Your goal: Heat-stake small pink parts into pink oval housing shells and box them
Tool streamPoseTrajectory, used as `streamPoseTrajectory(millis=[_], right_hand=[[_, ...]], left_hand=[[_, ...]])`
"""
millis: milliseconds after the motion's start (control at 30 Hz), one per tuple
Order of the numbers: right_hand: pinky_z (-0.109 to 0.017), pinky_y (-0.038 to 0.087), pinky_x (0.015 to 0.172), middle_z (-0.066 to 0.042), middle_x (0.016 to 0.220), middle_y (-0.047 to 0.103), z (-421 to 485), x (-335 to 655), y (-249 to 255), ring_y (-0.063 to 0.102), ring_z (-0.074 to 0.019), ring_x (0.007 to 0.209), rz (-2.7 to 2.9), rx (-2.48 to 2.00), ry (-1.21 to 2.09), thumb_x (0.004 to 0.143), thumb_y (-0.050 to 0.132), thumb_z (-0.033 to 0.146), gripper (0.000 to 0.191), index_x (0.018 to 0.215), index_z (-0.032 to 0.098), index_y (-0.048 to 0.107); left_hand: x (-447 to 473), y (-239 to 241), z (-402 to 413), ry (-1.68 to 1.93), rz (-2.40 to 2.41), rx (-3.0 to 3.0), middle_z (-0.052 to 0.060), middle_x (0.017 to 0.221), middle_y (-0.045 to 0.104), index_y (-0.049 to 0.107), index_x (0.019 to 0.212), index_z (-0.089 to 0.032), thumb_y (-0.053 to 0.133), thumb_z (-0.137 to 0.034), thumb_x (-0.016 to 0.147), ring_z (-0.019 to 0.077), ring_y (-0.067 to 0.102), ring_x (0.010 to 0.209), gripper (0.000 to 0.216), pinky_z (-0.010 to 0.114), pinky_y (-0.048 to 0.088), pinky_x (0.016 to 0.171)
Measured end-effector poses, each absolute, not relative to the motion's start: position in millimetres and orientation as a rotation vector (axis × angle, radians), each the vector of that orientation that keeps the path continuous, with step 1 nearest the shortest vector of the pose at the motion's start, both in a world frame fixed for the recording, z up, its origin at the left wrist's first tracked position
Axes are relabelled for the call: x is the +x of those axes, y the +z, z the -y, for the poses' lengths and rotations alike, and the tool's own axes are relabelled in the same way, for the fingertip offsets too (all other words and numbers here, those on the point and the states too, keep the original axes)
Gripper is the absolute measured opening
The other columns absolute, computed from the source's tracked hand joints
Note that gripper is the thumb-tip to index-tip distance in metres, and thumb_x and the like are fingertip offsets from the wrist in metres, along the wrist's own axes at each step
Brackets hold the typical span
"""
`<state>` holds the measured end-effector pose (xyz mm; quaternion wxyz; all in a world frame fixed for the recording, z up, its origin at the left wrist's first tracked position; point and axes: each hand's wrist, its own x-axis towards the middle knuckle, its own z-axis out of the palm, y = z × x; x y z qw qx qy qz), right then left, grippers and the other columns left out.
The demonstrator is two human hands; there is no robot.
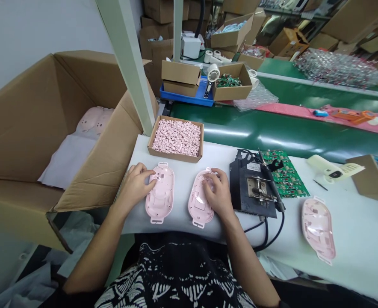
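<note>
Two pink plastic shells lie hollow side up on the white table before me. At the upper part of the left shell (160,196), my left hand (137,184) has its thumb and index finger bent in a pinch; any small piece between them is too small to name. My right hand (219,192) reaches over the upper right of the other shell (199,201), fingers curled down into it, and its fingertips partly hide what they touch. Just beyond the shells stands a shallow cardboard box (176,156) full of small pink parts (178,136).
Right of my hands sit a black soldering device (251,188) with cables and green circuit boards (287,175). Farther right are a third pink shell (319,226) and a cream-coloured housing (333,169). A large carton (93,171) stands at left, beside a metal post (129,64). A green conveyor (214,124) runs behind.
</note>
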<state>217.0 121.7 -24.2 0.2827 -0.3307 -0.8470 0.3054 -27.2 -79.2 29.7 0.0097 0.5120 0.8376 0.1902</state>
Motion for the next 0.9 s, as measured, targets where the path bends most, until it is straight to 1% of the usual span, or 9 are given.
streamPoseTrajectory(millis=[133,200,300,467,600,767,900], right_hand=[[-0.054,0.044,0.109,-0.012,0.133,0.054,-120.6,216.3,-22.6,0.055,-0.0291,0.120,2.268,-0.894,0.820,0.092,0.057,0.032,0.020,0.105,0.023,0.070],[-0.054,0.045,0.109,-0.013,0.133,0.055,-120.4,216.1,-21.7,0.055,-0.0296,0.120,2.266,-0.893,0.825,0.092,0.057,0.031,0.020,0.104,0.023,0.070],[-0.054,0.045,0.109,-0.013,0.133,0.055,-120.7,216.1,-21.6,0.055,-0.0296,0.121,2.268,-0.894,0.822,0.092,0.057,0.031,0.020,0.104,0.023,0.070],[-0.054,0.044,0.110,-0.013,0.133,0.055,-121.3,216.5,-22.7,0.055,-0.0295,0.122,2.275,-0.895,0.818,0.092,0.057,0.032,0.019,0.104,0.023,0.070],[-0.052,0.044,0.110,-0.012,0.133,0.055,-121.2,216.8,-21.9,0.055,-0.0286,0.122,2.267,-0.893,0.829,0.092,0.058,0.031,0.018,0.103,0.023,0.070],[-0.053,0.044,0.110,-0.012,0.132,0.055,-121.0,216.1,-20.4,0.055,-0.0291,0.121,2.267,-0.897,0.836,0.092,0.057,0.031,0.019,0.103,0.023,0.070],[-0.053,0.044,0.110,-0.012,0.132,0.055,-121.7,215.4,-21.4,0.055,-0.0291,0.121,2.265,-0.894,0.829,0.092,0.058,0.032,0.018,0.102,0.023,0.070]], left_hand=[[-26.6,43.1,72.4,0.363,-2.625,1.701,0.008,0.096,0.056,0.078,0.105,-0.020,0.068,-0.033,0.090,0.0258,0.052,0.093,0.022,0.039,0.046,0.088],[-26.9,48.5,68.9,0.301,-2.584,1.732,0.008,0.096,0.055,0.078,0.106,-0.021,0.068,-0.032,0.091,0.0259,0.052,0.092,0.022,0.039,0.046,0.087],[-27.2,52.1,65.0,0.231,-2.532,1.743,0.008,0.097,0.056,0.079,0.103,-0.024,0.067,-0.032,0.091,0.0260,0.051,0.093,0.019,0.039,0.045,0.086],[-25.1,53.1,60.6,0.137,-2.471,1.747,0.009,0.098,0.057,0.078,0.101,-0.021,0.066,-0.029,0.092,0.0266,0.051,0.095,0.017,0.039,0.044,0.086],[-24.0,53.7,60.1,0.182,-2.445,1.787,0.008,0.095,0.056,0.078,0.097,-0.021,0.061,-0.028,0.096,0.0251,0.050,0.093,0.019,0.038,0.043,0.085],[-30.9,43.3,60.6,0.430,-2.432,1.812,0.007,0.093,0.055,0.079,0.103,-0.024,0.057,-0.027,0.099,0.0229,0.050,0.092,0.022,0.036,0.045,0.085],[-40.2,30.3,60.8,0.492,-2.311,1.788,0.006,0.090,0.053,0.080,0.106,-0.026,0.060,-0.027,0.096,0.0223,0.050,0.090,0.022,0.036,0.046,0.084]])
